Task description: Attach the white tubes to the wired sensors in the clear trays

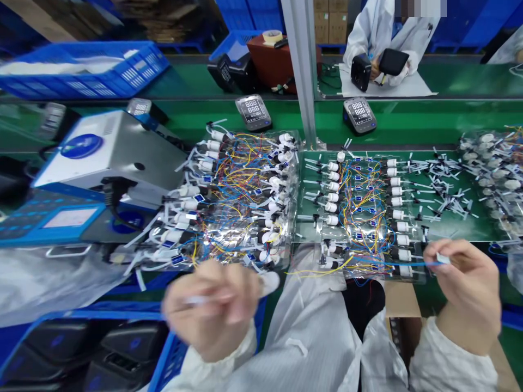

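Note:
My right hand [466,291] is closed in a pinch on a small white piece [442,259] at the end of a blue wire [419,264]. That wire runs left over a clear plastic tray [300,218] holding rows of small white-and-black cylindrical parts [395,201] with coloured wires and pale tubes. Smeared by motion, my left hand [214,307] is closed in front of another loaded clear tray [229,218]. Something thin and pale shows at its fingers, too blurred to name. A yellow wire [327,269] trails over the near edge of the right-hand tray.
A grey-and-blue machine [110,158] stands on the left. Pale tube pieces [445,185] lie right of the trays. Blood pressure monitors [253,112] rest along the green conveyor [286,117], behind a metal post [300,71]. A blue crate [163,354] holds black housings. A co-worker's sleeve [363,32] shows opposite.

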